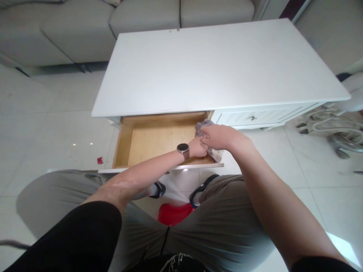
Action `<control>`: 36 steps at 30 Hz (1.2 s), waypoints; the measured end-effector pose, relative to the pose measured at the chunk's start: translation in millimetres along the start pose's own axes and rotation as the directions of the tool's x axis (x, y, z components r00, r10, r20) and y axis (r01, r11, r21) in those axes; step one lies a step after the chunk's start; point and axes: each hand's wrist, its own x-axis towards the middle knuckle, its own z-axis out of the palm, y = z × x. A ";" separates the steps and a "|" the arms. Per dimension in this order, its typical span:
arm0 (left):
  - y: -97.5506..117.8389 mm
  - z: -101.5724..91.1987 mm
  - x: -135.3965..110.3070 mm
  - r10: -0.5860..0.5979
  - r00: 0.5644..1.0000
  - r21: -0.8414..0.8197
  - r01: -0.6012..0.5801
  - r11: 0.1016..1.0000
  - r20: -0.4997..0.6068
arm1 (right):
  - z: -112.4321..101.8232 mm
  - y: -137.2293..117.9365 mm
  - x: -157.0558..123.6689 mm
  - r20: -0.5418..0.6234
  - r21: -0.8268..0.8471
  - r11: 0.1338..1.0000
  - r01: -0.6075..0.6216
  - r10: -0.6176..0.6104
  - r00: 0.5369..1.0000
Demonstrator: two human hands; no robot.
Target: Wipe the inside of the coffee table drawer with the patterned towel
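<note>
Nearest my camera, at six o'clock, sits the black top (pixel 170 264). Beyond it, I have both hands at the three o'clock end of the open drawer (pixel 155 136), on a mottled cloth (pixel 217 155). Its long axis seems to run twelve to five, along the side wall. It lies from one to four o'clock off the left hand (pixel 199 147), whose fingers are hidden; the right hand (pixel 218 135) bends narrow across its middle, grip unclear to me.

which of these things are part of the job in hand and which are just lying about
Part of the job, it seems:
cloth, at the left hand and right hand
open drawer, with the cloth at its right end

Apparently just about:
red scrap on the floor
pale cords at right
sofa
</note>
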 end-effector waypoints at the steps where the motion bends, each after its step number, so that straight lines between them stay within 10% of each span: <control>1: 2.0 0.0 -5.6 0.025 0.999 0.016 -0.025 1.000 0.020 | 0.8 0.0 1.0 0.002 0.003 1.000 0.014 -0.014 1.000; 6: -1.2 -5.0 -16.5 0.061 0.989 0.180 -0.085 0.980 0.134 | 5.8 1.5 6.2 -0.006 0.004 0.999 0.042 -0.042 0.999; 16: -72.2 -56.2 -4.1 -0.240 0.970 0.445 0.199 0.873 0.038 | 14.1 3.0 7.4 0.020 -0.017 1.000 0.011 -0.011 1.000; 27: -158.5 -84.0 -143.3 -0.563 0.826 0.513 0.473 0.716 0.024 | 9.4 -4.6 -1.7 0.037 -0.034 0.999 0.009 -0.007 0.999; 32: -172.8 -120.7 -201.6 -0.798 0.600 0.595 0.661 0.458 -0.052 | 11.1 -5.2 0.2 0.041 -0.025 1.000 0.000 0.001 0.999; 36: -168.5 -121.2 -211.5 -0.789 0.612 0.611 0.644 0.461 -0.050 | 17.1 -9.5 2.3 0.074 -0.041 0.999 0.013 -0.010 0.997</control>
